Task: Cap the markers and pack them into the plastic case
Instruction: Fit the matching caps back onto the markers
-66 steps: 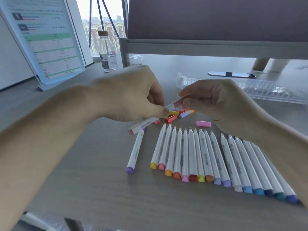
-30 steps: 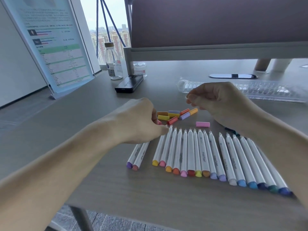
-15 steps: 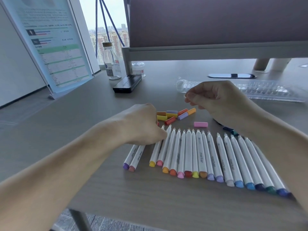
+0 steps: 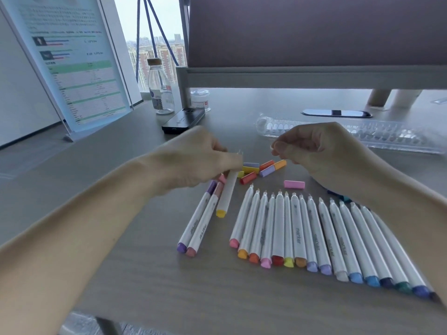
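I see the left hand (image 4: 198, 160) with its fingers gripping the yellow-ended marker (image 4: 226, 197), tip raised toward the right hand (image 4: 319, 153), presumably for capping. The right fingers curl in a pinch, but I cannot tell what they hold. Loose caps (image 4: 256, 169) lie on the counter (image 4: 217, 286) near both hands. The plastic case (image 4: 362, 136) sits beyond.

Loose caps (image 4: 263, 169) behind the marker row (image 4: 297, 233); plastic case (image 4: 387, 136) farther back, right
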Demonstrator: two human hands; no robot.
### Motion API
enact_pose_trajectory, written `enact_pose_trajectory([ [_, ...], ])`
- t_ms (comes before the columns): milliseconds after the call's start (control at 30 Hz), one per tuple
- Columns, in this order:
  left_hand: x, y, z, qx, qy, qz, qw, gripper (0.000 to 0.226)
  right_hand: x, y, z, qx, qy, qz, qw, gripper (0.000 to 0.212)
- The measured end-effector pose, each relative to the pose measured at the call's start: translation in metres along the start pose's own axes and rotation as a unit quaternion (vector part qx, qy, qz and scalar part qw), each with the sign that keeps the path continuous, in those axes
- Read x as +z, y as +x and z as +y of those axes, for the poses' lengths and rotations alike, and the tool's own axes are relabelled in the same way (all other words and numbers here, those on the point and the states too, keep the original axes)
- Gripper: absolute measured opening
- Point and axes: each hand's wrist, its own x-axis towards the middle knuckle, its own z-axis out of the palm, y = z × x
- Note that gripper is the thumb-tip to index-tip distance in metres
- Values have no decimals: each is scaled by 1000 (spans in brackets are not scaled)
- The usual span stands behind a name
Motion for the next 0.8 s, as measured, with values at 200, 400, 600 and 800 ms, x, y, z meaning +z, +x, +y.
enact_pose_trajectory([
  [200,8,28,-33,107,-255,33,961,27,-2,-4,1,-28,-97,-18,995,4],
  [400,21,39,-52,125,-366,107,916,19,7,6,-11,-26,-221,-40,974,13],
  [600,14,37,-51,97,-413,146,894,21,20,34,-28,-54,-344,-118,930,18],
  [800,15,35,-49,88,-360,180,911,22,25,43,-23,-54,-344,-128,929,16],
])
